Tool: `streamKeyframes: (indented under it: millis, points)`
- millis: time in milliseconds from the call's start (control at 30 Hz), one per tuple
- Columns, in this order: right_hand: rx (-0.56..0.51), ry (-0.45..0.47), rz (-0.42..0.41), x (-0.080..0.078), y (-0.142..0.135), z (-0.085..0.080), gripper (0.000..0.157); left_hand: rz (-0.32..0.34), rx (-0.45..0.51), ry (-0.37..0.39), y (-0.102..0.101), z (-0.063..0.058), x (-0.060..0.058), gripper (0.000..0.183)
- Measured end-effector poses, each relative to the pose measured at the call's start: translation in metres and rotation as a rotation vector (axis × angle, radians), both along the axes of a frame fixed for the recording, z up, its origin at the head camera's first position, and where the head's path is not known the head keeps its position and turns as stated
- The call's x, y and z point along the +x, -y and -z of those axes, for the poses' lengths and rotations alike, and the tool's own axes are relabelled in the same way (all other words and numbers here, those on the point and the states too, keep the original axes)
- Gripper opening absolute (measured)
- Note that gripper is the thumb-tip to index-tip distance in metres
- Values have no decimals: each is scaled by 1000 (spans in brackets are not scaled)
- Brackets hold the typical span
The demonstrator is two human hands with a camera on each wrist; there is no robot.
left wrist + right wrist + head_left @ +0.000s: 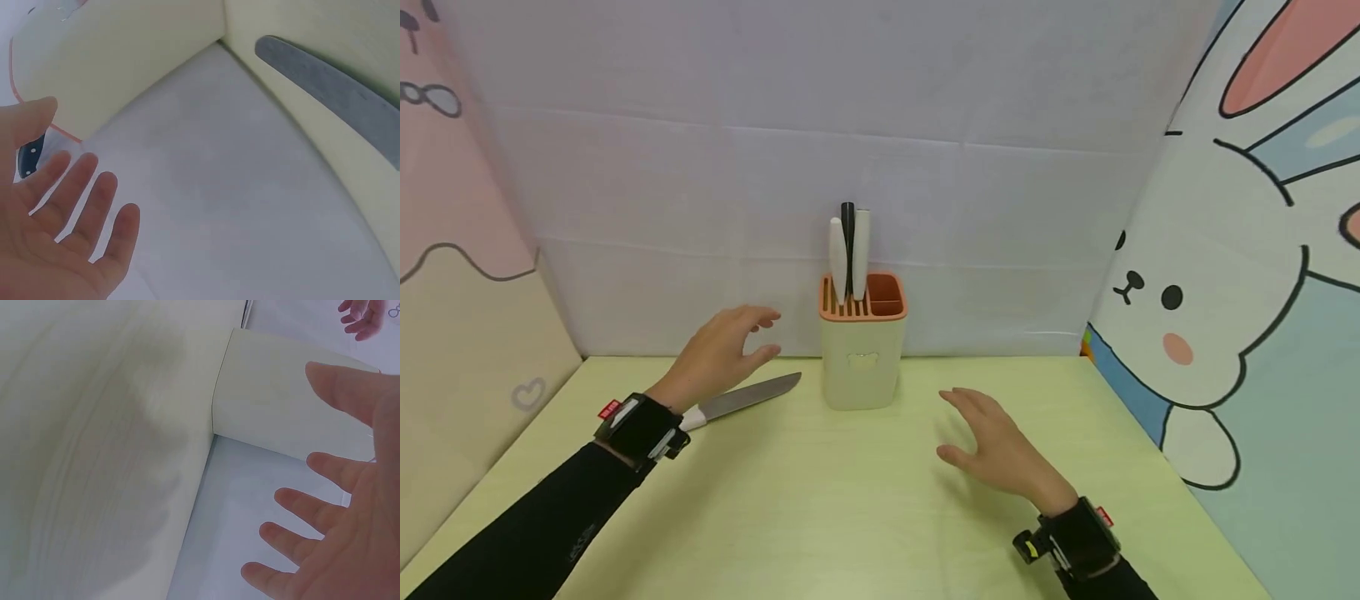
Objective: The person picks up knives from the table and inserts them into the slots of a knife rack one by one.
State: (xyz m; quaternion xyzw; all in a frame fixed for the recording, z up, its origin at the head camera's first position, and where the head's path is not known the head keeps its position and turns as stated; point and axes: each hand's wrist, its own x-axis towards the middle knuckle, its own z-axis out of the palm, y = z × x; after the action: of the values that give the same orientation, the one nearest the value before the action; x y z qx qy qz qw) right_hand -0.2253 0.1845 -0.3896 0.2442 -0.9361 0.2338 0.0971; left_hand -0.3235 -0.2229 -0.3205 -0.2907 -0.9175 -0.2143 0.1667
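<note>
My left hand (718, 348) hovers over the table's left half with spread, relaxed fingers and holds nothing. Below and beside it lies a knife (752, 397) with a wide grey blade and a white handle, the handle partly hidden by my wrist. In the left wrist view the blade (331, 87) is apart from my fingers. A pale green knife block (861, 367) with an orange slotted top stands at the table's back, holding two white handles and one black handle (847, 242). My right hand (1000, 450), fingers extended and empty, is above the table right of the block.
The pale yellow table (850, 508) meets a white cloth backdrop (737, 192) just behind the block. A cartoon-rabbit panel (1225, 333) borders the right side. On the left stands a pink and cream panel (467, 350).
</note>
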Motion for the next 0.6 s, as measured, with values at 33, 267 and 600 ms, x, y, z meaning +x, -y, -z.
streamKeyframes:
  millis: [33, 267, 600]
  points:
    - [4, -3, -8, 0, -1, 1, 73, -2, -23, -10, 5, 4, 3, 47]
    - [34, -24, -18, 2, -2, 7, 74, -15, -125, -112, 42, 36, 19, 46]
    - [87, -77, -38, 4, -1, 10, 73, -81, -301, -157, 88, 77, 29, 44]
